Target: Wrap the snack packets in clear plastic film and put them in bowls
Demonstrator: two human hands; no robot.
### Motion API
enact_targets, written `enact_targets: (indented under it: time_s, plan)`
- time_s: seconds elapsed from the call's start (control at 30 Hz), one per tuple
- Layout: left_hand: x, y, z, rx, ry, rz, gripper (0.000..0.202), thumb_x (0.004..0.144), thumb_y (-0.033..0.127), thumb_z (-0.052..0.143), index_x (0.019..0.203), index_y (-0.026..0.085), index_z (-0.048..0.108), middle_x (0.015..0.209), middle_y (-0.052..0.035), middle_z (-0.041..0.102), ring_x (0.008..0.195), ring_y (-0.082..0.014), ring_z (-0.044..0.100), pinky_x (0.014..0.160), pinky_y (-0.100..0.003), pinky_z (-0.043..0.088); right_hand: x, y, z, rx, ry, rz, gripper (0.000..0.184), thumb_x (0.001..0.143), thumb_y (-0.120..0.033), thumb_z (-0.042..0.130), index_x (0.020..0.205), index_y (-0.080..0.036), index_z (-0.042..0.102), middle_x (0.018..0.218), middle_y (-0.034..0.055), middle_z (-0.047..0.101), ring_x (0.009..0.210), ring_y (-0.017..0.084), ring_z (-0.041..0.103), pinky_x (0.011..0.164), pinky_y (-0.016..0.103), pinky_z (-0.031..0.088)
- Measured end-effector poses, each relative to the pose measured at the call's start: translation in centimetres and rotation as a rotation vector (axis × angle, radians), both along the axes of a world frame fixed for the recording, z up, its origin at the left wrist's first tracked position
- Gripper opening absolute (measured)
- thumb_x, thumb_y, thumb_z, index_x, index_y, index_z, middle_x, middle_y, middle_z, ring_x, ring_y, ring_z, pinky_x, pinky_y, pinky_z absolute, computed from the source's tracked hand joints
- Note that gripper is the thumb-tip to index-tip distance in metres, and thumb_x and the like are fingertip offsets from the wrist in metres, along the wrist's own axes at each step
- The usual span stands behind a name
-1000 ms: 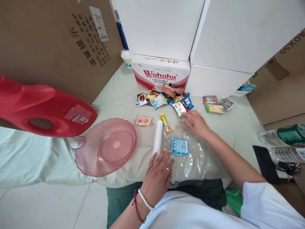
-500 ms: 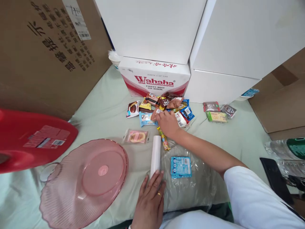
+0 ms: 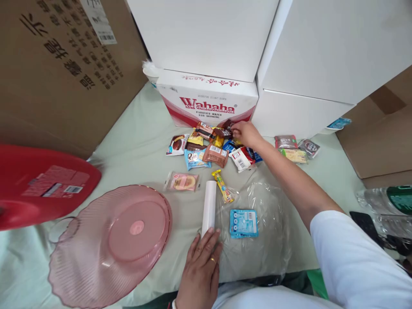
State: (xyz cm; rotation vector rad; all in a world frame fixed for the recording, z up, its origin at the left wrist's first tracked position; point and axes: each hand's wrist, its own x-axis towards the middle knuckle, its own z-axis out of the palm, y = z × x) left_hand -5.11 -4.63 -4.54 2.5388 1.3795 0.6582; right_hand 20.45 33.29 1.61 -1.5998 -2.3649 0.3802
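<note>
My left hand rests flat with fingers stretched out over the near end of a white roll. At the back, my right hand reaches into a pile of wrapped snacks, its fingers pinched at the edge of a dark brown snack packet. In front of that packet lie a brown snack packet, a light blue packet and a white and red packet. A yellow candy stick lies beside the roll's far end. My right fingertips are partly hidden.
A pink ribbed plate and a red container are on the left. Blue sachets lie on clear plastic film. A Wahaba-style water carton marked Wahaha stands behind the pile. Several packets sit right.
My right hand has let go of the brown packet, which now lies at the pile's front, and has moved back and right to the dark brown packet. My left hand stays on the roll.
</note>
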Motion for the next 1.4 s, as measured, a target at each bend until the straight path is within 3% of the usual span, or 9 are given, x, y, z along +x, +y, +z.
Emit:
enact_targets:
  time_s: [0.17,0.27,0.43,0.53,0.67,0.83,1.13,1.3,1.4]
  plan:
    - [0.0,-0.1,0.0,-0.023,-0.058,0.009,0.056,0.088,0.006,0.051,0.140,0.024,0.061,0.154,-0.0081,0.059,0.151,-0.0270,0.046,0.114,-0.053,0.053,1.8,0.6,-1.0,-0.109,0.639,-0.141,0.037,0.088,-0.033,0.064,0.119,-0.013,0.069,0.113,0.0075,0.077,0.103,0.022,0.068,0.095,0.037,0.053]
    - [0.0,-0.2,0.2,-0.061,-0.120,0.033,0.060,0.090,0.006,0.050,0.146,0.026,0.057,0.157,-0.0092,0.056,0.151,-0.0275,0.045,0.113,-0.053,0.054,1.8,-0.2,-0.6,-0.066,0.760,-0.158,0.046,0.091,-0.045,0.062,0.127,-0.016,0.065,0.121,0.0083,0.074,0.111,0.022,0.067,0.099,0.038,0.053]
    - [0.0,-1.0,0.2,-0.077,-0.252,0.158,0.060,0.094,0.008,0.052,0.150,0.030,0.052,0.165,-0.0104,0.044,0.153,-0.0302,0.042,0.112,-0.052,0.056,1.8,-2.2,1.4,0.114,0.514,-0.053,0.047,0.095,-0.055,0.060,0.128,-0.022,0.069,0.136,0.0088,0.067,0.128,0.025,0.058,0.109,0.042,0.048]
    - [0.0,-1.7,0.1,-0.093,-0.283,0.242,0.050,0.096,0.012,0.054,0.142,0.029,0.057,0.164,-0.0122,0.042,0.150,-0.0314,0.046,0.112,-0.053,0.056,2.5,-4.8,2.2,0.189,0.458,-0.187,0.041,0.099,-0.050,0.052,0.117,-0.020,0.072,0.119,0.0098,0.073,0.112,0.025,0.066,0.097,0.040,0.053]
    - [0.0,-2.1,-0.2,-0.138,-0.320,0.393,0.044,0.099,0.024,0.054,0.144,0.025,0.052,0.154,-0.0170,0.049,0.140,-0.0313,0.055,0.106,-0.053,0.058,2.9,-9.8,1.7,0.032,0.231,-0.348,0.040,0.102,-0.046,0.047,0.118,-0.019,0.071,0.090,0.0071,0.075,0.085,0.025,0.069,0.081,0.037,0.053]
    - [0.5,-1.8,-0.7,-0.166,-0.292,0.493,0.059,0.094,0.036,0.063,0.148,0.019,0.045,0.135,-0.0177,0.058,0.123,-0.0337,0.063,0.099,-0.055,0.060,0.1,-14.2,-1.0,-0.141,-0.155,-0.132,0.048,0.096,-0.034,0.060,0.140,-0.014,0.060,0.123,0.0181,0.072,0.105,0.030,0.069,0.087,0.036,0.052]
    - [0.7,-1.8,-0.3,-0.171,-0.337,0.571,0.047,0.096,0.034,0.057,0.140,0.017,0.050,0.118,-0.0146,0.060,0.105,-0.0288,0.066,0.088,-0.049,0.061,-1.7,-15.2,0.1,0.109,-0.145,-0.144,0.042,0.101,-0.027,0.049,0.140,-0.022,0.064,0.138,0.0173,0.061,0.112,0.032,0.063,0.084,0.040,0.054]
    - [0.5,-2.0,-0.3,-0.158,-0.298,0.581,0.042,0.100,0.031,0.051,0.139,0.017,0.050,0.118,-0.0146,0.059,0.108,-0.0288,0.065,0.092,-0.049,0.059,-1.2,-21.9,0.2,0.132,0.057,0.034,0.036,0.106,-0.030,0.041,0.113,-0.020,0.075,0.113,0.0146,0.071,0.108,0.031,0.061,0.095,0.046,0.054]
    - [0.7,-1.8,0.0,-0.170,-0.245,0.589,0.042,0.100,0.032,0.051,0.139,0.016,0.050,0.121,-0.0155,0.059,0.112,-0.0300,0.064,0.094,-0.049,0.059,0.1,-27.8,-1.6,0.120,0.179,0.042,0.039,0.107,-0.034,0.040,0.128,-0.022,0.071,0.122,0.0140,0.071,0.113,0.031,0.062,0.102,0.051,0.053]
